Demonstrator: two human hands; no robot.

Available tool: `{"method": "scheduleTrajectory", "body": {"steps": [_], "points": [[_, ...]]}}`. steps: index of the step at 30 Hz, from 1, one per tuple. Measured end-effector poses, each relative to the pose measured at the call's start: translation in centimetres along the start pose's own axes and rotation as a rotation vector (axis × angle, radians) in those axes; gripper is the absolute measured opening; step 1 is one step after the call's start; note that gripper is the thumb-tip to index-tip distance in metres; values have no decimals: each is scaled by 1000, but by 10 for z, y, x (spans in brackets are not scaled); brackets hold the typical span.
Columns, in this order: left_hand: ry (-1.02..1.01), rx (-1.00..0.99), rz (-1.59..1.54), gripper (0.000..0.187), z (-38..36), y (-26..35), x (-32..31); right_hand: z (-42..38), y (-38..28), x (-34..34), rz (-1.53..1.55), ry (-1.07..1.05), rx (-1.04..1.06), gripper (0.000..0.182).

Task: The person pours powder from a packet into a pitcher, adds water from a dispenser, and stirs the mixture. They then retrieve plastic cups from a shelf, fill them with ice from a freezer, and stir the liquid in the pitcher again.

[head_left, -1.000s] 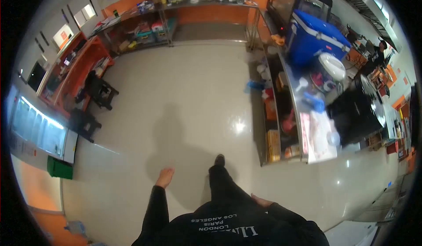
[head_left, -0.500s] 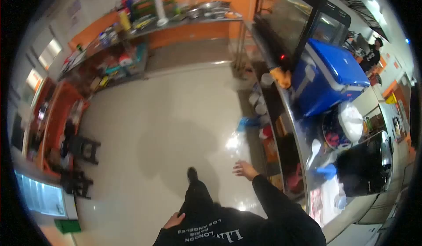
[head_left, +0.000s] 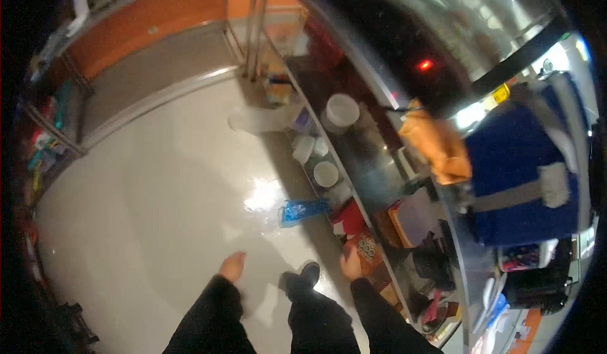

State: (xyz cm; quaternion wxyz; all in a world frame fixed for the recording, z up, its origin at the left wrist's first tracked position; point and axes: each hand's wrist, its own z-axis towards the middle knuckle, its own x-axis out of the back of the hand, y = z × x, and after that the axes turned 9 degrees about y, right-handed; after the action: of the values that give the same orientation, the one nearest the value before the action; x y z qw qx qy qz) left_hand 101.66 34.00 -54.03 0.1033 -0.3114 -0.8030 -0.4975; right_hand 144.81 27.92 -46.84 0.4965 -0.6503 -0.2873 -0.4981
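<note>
Moderate light is illuminating the floor; the lower shelving, beside and ahead of the right hand, is remaining dimmer. A white glare patch is reflecting ahead of and between the hands. Soft shadows are falling around the left hand. Farther ahead and right of the right hand, a red indicator is glowing. Motion blur is softening both hands and the orange item. Wide-angle distortion is bending straight edges; black vignetting is enclosing the corners.
</note>
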Motion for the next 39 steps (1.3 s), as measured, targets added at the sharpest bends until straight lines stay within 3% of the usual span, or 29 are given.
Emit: {"method": "scheduleTrajectory", "body": {"steps": [2, 5, 8, 11, 12, 15, 18, 21, 22, 25, 27, 30, 33, 34, 36, 39], "points": [[-35, 73, -332, 34, 97, 12, -52, 66, 68, -93, -3, -43, 20, 47], [37, -76, -543, 36, 199, 7, -150, 176, 114, -154, -170, 63, 79, 48], [77, -61, -454, 36, 251, 24, -218, 270, 143, -181, -298, 134, 120, 49], [42, -62, -379, 39, 265, 45, -246, 319, 168, -198, -349, 114, 160, 51], [111, -161, -397, 39, 281, 22, -273, 327, 174, -202, -346, 101, 180, 51], [-363, -38, -724, 31, 294, 23, -257, 345, 184, -209, -345, 70, 196, 52], [-239, 322, -1554, 23, 296, 17, -230, 361, 184, -205, -339, 33, 219, 54], [-325, 451, -1632, 21, 289, -5, -197, 366, 182, -204, -325, -1, 263, 55], [-333, 388, -1687, 37, 288, -17, -195, 365, 180, -202, -321, -12, 286, 56], [-354, 592, -1796, 54, 284, -26, -185, 352, 170, -196, -310, -55, 368, 57], [-559, 543, -1745, 60, 295, -77, -201, 338, 161, -183, -303, -101, 430, 58], [-945, 414, -1876, 63, 297, -85, -205, 304, 149, -154, -283, -193, 500, 59], [-588, 397, -1406, 66, 285, -47, -196, 276, 148, -128, -285, -266, 516, 61], [-553, 463, -1361, 68, 286, -34, -189, 270, 149, -123, -293, -265, 510, 61], [-625, 466, -1208, 75, 295, -49, -186, 262, 154, -120, -314, -252, 489, 62], [-928, 339, -1070, 92, 305, -64, -178, 259, 155, -120, -351, -209, 462, 63]]}}
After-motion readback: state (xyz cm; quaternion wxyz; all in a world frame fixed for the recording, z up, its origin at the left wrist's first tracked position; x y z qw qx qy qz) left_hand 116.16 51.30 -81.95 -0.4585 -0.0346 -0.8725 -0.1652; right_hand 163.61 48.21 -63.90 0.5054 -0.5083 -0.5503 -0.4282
